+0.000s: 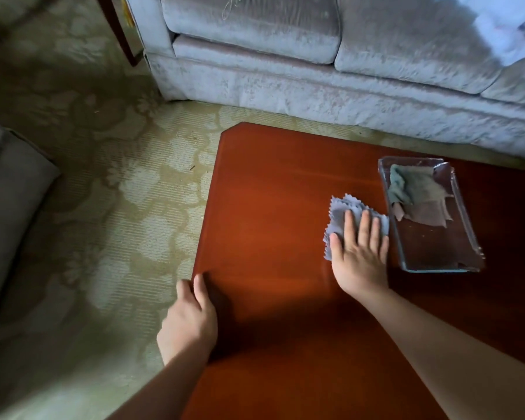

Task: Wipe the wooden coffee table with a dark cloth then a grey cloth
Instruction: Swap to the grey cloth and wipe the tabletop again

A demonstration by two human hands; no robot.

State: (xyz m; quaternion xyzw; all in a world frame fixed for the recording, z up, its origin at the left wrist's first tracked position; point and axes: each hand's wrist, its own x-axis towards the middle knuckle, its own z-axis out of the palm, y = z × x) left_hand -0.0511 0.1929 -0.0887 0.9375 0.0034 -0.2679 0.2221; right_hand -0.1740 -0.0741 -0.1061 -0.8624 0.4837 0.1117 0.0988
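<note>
The right hand [359, 256] is lying flat, fingers straight and slightly spread, pressing down on a pale grey cloth with zigzag-cut edges [340, 210]. The cloth is sitting on the polished reddish-brown wooden bench [270, 192], towards its far right part, and is sticking out beyond the fingertips and the thumb side of the hand.

The left hand [190, 319] is resting at the bench's left edge, its thumb lying on the top surface. The other fingers are dropping over the side, so it is unclear whether they are curling round the edge or hanging loose.

Just beside the grey cloth, to its right, a clear rectangular glass tray [437, 250] is standing on the bench. A crumpled dark green-grey cloth [412, 186] is lying in its far end, overlapping a brown cloth [428, 212].

Beyond the bench a pale grey velvet sofa [315, 86] is standing on a beige patterned carpet [103, 177].
</note>
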